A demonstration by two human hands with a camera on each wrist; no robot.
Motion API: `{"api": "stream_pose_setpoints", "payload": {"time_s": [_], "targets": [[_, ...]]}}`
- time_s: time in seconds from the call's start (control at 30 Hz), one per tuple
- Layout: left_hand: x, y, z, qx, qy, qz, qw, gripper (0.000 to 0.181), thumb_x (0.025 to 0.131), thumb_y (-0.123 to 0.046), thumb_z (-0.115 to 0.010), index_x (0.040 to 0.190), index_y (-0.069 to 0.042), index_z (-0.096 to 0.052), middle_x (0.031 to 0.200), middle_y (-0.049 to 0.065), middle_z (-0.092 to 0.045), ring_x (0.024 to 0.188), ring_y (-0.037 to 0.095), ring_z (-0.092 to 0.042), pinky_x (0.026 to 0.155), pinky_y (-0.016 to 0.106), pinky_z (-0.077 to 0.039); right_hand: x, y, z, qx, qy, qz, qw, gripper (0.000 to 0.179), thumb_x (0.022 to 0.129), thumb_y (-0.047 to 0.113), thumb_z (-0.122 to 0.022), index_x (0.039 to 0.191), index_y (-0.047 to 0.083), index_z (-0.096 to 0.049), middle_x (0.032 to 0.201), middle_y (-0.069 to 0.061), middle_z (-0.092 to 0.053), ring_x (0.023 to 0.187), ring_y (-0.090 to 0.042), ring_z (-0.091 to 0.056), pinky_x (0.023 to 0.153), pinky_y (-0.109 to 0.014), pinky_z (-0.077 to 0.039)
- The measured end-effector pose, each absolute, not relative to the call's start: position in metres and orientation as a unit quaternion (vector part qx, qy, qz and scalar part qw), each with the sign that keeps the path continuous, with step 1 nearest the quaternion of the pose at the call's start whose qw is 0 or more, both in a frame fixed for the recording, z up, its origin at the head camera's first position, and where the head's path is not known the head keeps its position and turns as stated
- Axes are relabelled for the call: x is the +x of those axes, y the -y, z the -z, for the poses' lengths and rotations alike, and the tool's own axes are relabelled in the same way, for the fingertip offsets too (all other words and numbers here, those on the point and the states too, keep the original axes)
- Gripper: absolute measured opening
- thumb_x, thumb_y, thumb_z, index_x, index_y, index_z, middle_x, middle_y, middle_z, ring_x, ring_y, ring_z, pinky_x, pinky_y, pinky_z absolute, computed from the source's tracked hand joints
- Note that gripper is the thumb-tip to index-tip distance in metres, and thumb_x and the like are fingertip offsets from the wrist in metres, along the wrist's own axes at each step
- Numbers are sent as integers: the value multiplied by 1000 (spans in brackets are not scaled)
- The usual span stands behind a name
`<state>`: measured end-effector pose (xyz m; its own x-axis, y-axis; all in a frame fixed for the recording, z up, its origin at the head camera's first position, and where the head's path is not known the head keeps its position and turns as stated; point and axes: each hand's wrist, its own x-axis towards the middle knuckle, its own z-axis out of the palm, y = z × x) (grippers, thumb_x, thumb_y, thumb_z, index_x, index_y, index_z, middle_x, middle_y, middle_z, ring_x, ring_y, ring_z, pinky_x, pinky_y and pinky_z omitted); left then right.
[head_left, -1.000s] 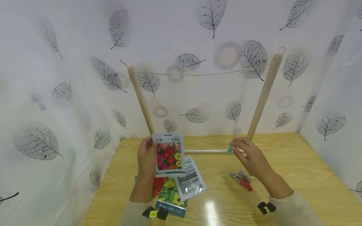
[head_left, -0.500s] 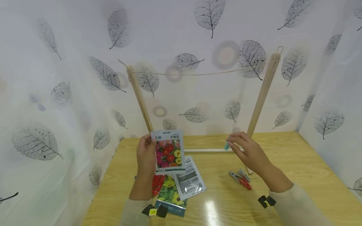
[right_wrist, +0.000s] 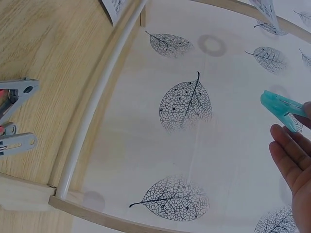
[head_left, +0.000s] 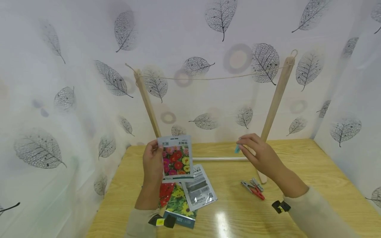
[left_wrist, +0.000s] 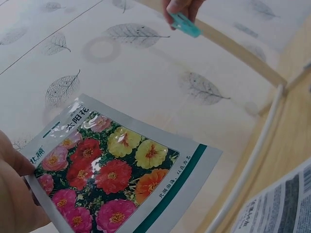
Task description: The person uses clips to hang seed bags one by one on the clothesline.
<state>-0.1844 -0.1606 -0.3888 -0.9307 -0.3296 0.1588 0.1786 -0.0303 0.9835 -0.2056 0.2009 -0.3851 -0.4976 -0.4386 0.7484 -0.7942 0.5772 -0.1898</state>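
Observation:
My left hand [head_left: 152, 164] pinches the left edge of a seed packet [head_left: 177, 161] printed with red, pink and yellow flowers, held upright above the table. In the left wrist view the thumb lies on the packet's edge. Over on the right, my right hand [head_left: 264, 155] pinches a teal clothespin [right_wrist: 282, 108] between thumb and fingers, in the air. Below the left hand lie more packets: a silver one [head_left: 200, 188] with printed text up, one with yellow flowers [head_left: 181, 202], and a red one [head_left: 166, 193] partly covered by the left hand and wrist.
Two wooden posts [head_left: 275, 99] carry a thin string [head_left: 208, 78] stretched between them, with a white rod [head_left: 221, 159] joining them low down. Red and grey clothespins [head_left: 253, 189] lie on the wooden table [head_left: 232, 218]. A leaf-patterned sheet [head_left: 214, 43] stands behind.
Both hands have risen slightly, the right one with the teal clothespin also drifting left. The packet in the left hand has shifted a little up and left.

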Motion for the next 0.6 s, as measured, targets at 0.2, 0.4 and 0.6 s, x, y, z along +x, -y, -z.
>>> {"api": "stream_pose_setpoints", "payload": {"time_s": [0.2,0.4,0.6], "targets": [[-184,161,387,55,674,715,176,26,106,-10,-46,130,-4,-53,117,5,-56,95,13,-56,83,19,-50,-207,-198,377,382,819,-269,333,31,83,-4,-75,112,7,-71,116,-12,-66,104,-25,-65,95,-10,-45],[-185,163,387,51,675,714,179,26,106,-11,-45,130,-4,-53,119,6,-56,99,15,-56,85,20,-50,-208,-194,372,380,824,-267,324,36,79,-6,-77,111,9,-72,117,-10,-65,103,-22,-65,90,-12,-47],[-186,165,384,52,681,706,185,27,107,-11,-45,131,-3,-52,122,8,-56,105,16,-56,88,19,-51,-210,-190,366,390,820,-266,325,32,83,-3,-75,112,9,-71,117,-11,-66,106,-22,-64,90,-15,-48]]}}
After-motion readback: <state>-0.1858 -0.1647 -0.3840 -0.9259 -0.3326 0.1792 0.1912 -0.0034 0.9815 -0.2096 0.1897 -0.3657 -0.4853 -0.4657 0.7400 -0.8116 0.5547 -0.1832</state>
